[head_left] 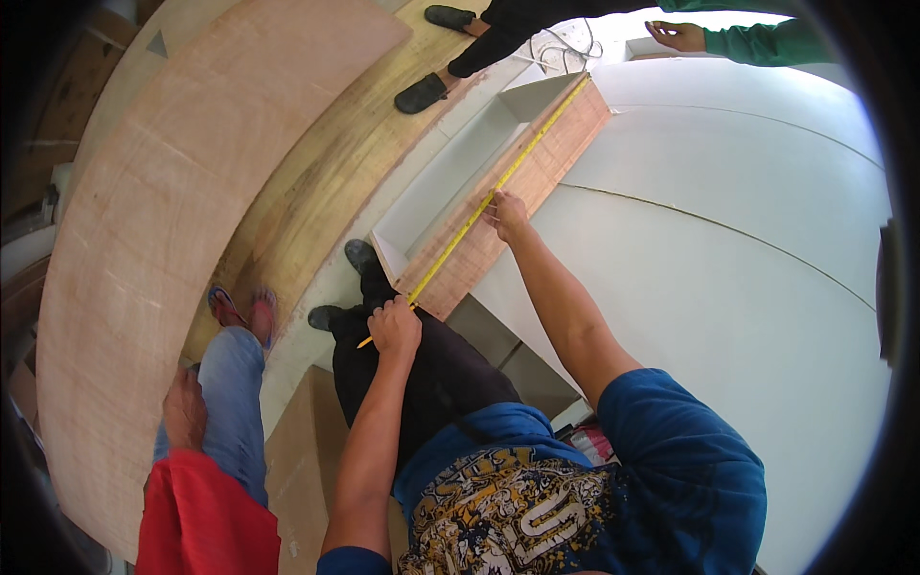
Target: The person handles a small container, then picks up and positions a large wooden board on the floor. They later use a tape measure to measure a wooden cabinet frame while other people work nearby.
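Note:
A yellow measuring tape (pixel 458 240) is stretched lengthwise along a reddish-brown plywood strip (pixel 537 172), which forms one side of a long, shallow box with a pale inside (pixel 450 187). My left hand (pixel 395 328) is closed at the near end of the strip, by the tape's near end. A yellow pencil (pixel 364 342) sticks out from under that hand. About halfway along, the fingers of my right hand (pixel 506 213) pinch the tape's edge against the plywood. The tape's far end reaches the box's far corner.
White panels (pixel 690 211) lie to the right. A large curved plywood sheet (pixel 153 211) fills the left, with a person's hand (pixel 185 410) in a red sleeve at its edge. Another person in a green sleeve (pixel 767 46) stands at the far end, near a loose cable (pixel 565 48).

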`<state>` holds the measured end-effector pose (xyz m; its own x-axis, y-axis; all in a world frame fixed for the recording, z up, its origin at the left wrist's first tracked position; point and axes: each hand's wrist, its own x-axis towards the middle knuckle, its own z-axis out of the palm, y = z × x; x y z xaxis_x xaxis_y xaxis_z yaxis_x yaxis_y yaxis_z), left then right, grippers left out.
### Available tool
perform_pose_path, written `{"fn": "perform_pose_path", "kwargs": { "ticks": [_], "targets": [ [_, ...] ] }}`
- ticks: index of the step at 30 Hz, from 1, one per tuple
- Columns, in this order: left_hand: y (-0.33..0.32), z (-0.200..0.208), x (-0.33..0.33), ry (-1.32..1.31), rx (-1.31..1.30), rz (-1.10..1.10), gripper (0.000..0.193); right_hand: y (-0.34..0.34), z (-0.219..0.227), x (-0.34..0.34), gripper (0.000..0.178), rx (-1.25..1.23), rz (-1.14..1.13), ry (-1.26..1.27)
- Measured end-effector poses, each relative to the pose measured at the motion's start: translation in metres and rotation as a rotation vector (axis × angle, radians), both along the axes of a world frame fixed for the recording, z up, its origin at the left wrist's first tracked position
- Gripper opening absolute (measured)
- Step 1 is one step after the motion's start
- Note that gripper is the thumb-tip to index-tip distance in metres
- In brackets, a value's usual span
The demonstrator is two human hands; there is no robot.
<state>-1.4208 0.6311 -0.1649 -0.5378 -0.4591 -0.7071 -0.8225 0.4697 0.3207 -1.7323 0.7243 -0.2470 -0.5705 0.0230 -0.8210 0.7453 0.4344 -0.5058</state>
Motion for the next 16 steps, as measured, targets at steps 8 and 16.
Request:
{"fn": "perform_pose_path", "kwargs": {
  "ticks": [8,16],
  "targets": [
    [-0.001,-0.005,0.003,-0.016,0.030,0.025,0.017,-0.001,-0.013,0.003,0.019,0.041,0.085,0.033],
    [-0.013,-0.044,0.030,-0.065,0.201,0.141,0.017,0.002,-0.017,-0.009,0.028,0.158,0.350,-0.052]
  ]
}}
